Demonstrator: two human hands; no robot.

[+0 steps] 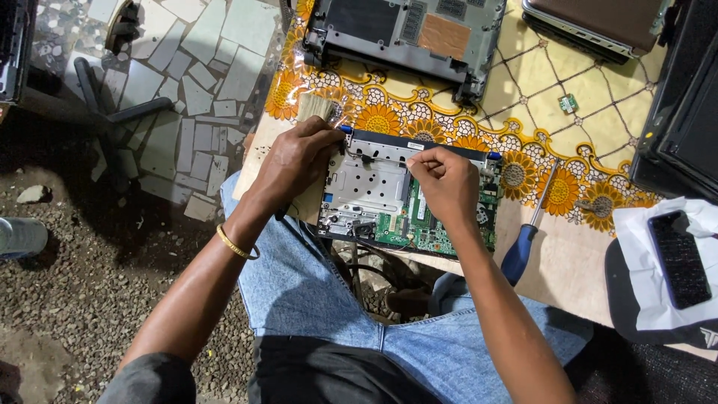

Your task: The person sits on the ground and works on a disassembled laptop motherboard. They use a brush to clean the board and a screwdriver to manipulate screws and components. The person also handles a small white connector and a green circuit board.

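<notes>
Pinching a thin wire (pixel 374 158) with right hand (pixel 446 184); clenching a brush (pixel 317 108) with left hand (pixel 296 159), steadying the circuit board (pixel 389 202) on the desk (pixel 568 258).

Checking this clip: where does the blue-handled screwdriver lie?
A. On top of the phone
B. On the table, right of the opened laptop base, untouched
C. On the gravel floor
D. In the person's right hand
B: the blue-handled screwdriver lies on the table right of the opened laptop base, while the right hand and left hand both rest on that base.
</notes>
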